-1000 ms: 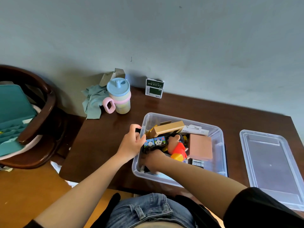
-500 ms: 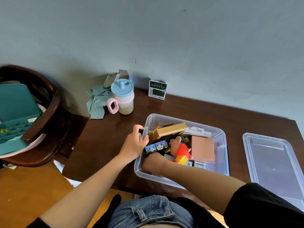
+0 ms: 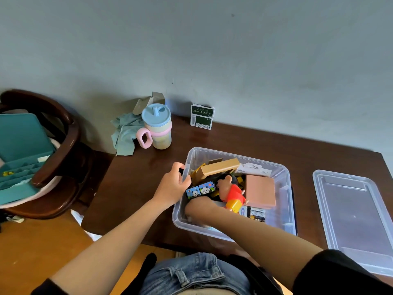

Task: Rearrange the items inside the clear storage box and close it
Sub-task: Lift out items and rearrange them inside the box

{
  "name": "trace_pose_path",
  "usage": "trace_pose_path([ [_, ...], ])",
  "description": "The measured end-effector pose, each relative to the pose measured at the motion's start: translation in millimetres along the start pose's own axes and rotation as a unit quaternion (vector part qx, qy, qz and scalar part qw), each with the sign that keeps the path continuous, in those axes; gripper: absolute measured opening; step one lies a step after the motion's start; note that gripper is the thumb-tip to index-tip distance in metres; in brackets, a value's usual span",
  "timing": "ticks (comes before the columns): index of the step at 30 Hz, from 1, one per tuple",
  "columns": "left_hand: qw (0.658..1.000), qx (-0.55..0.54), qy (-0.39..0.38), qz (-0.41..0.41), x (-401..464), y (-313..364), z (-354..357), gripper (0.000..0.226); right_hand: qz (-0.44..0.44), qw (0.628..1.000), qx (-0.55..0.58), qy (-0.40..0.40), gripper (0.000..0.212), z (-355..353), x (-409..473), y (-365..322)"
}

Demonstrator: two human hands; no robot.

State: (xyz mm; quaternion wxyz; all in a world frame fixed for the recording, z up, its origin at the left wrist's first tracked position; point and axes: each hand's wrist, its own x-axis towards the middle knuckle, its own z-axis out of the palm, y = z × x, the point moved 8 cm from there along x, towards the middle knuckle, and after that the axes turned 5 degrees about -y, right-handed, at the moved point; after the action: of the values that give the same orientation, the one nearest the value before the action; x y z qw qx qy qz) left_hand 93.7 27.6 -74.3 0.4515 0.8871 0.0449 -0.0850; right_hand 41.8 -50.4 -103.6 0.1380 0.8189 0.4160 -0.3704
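Our left hand (image 3: pixel 173 185) grips the near-left rim of the clear storage box (image 3: pixel 285 177) on the surface; our right hand (image 3: pixel 196 206) is buried inside, grip unclear. We should flatten the tall tan box (image 3: pixel 219 168) so the lid (image 3: pixel 353 218), lying right of the box, seats.

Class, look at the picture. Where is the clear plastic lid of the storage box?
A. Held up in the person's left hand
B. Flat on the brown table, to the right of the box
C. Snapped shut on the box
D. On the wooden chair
B: the clear plastic lid lies flat on the dark brown wooden table, apart from the open clear plastic storage box.
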Motion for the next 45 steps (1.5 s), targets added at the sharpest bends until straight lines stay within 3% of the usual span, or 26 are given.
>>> trace_pose_path([
  [4,0.992,0.106,0.069,0.002,-7.7,11.2,-12.3,0.033,-0.062,0.974,0.18,0.12,0.021,-26.3,-48.8,6.5],
  [6,0.981,0.133,0.132,0.057,-13.8,33.6,-21.0,0.033,-0.075,0.945,0.267,0.172,0.018,-34.4,-80.3,21.6],
  [8,0.968,0.124,0.148,0.159,-18.6,66.0,-19.2,0.027,-0.051,0.919,0.334,0.202,0.012,-34.8,-109.4,46.4],
  [11,0.946,0.113,0.044,0.299,-21.2,109.2,12.0,0.015,0.019,0.887,0.413,0.206,0.009,-18.5,-142.6,96.1],
  [13,0.934,0.128,-0.064,0.327,-21.5,121.4,43.4,0.018,0.078,0.876,0.443,0.175,0.015,3.3,-155.4,127.2],
  [16,0.911,0.194,-0.195,0.309,-19.7,118.3,86.5,0.037,0.158,0.904,0.376,0.127,0.019,39.2,-158.0,151.9],
  [21,0.903,0.213,-0.204,0.313,-15.7,119.6,96.0,0.048,0.186,0.969,0.163,-0.019,0.025,88.4,-120.7,137.2],
  [25,0.919,0.207,-0.208,0.264,-7.3,109.9,88.5,0.044,0.157,0.975,0.078,-0.134,0.028,116.9,-96.4,122.5],
  [34,0.928,0.177,-0.228,0.237,-5.5,98.8,86.1,0.044,0.14,0.973,0.092,-0.161,0.029,129.8,-86.8,125.4],
  [45,0.93,0.182,-0.218,0.234,-3.9,96.9,90.5,0.044,0.19,0.973,0.085,-0.096,0.028,127.9,-77.6,125.5],
])
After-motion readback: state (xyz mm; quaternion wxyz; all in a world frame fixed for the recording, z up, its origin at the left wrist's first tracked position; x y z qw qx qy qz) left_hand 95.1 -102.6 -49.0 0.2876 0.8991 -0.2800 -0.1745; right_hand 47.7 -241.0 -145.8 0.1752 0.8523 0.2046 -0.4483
